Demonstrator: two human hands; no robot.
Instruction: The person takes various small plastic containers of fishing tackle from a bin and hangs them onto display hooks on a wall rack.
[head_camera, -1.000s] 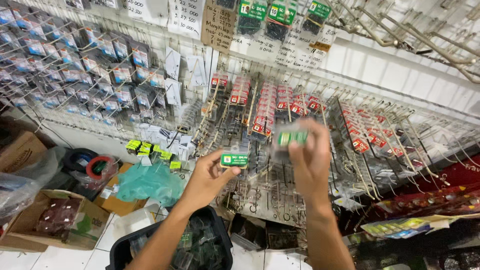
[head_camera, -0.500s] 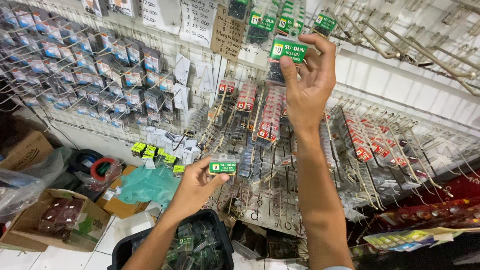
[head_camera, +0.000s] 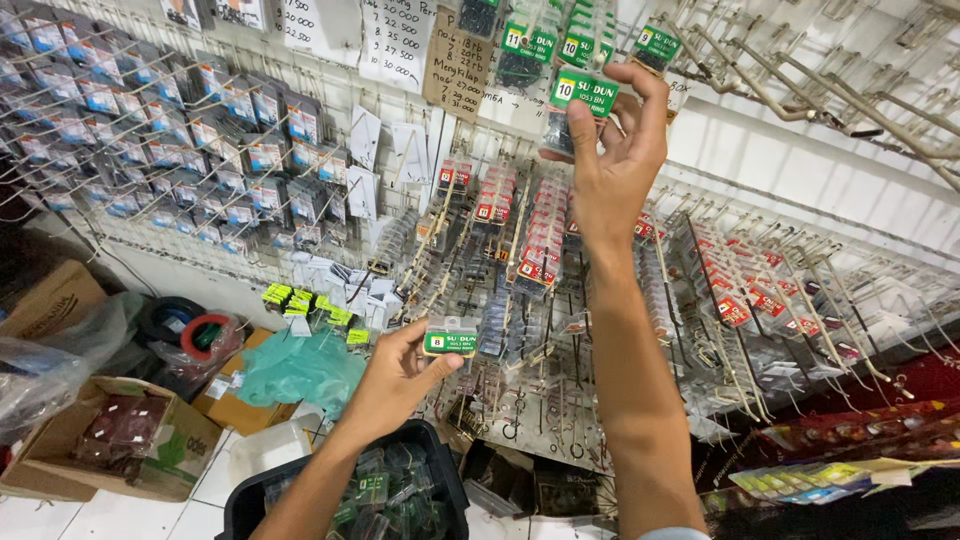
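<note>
White pegboard wall (head_camera: 800, 190) of hooks and packets behind both hands. Black bin (head_camera: 300, 495) under left wrist. Right hand (head_camera: 610, 160) raised, fingers pinching green-label packet (head_camera: 585, 95) at upper hooks. Left hand (head_camera: 400, 375) lower, gripping small green-label box (head_camera: 450, 338).

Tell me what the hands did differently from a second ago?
The right hand went up from chest height to the top hooks, carrying its green-labelled packet to the row of matching packets hanging there. It kept hold of the packet the whole way. The left hand stayed low above the black bin, still pinching its own small green-labelled packet.
</note>
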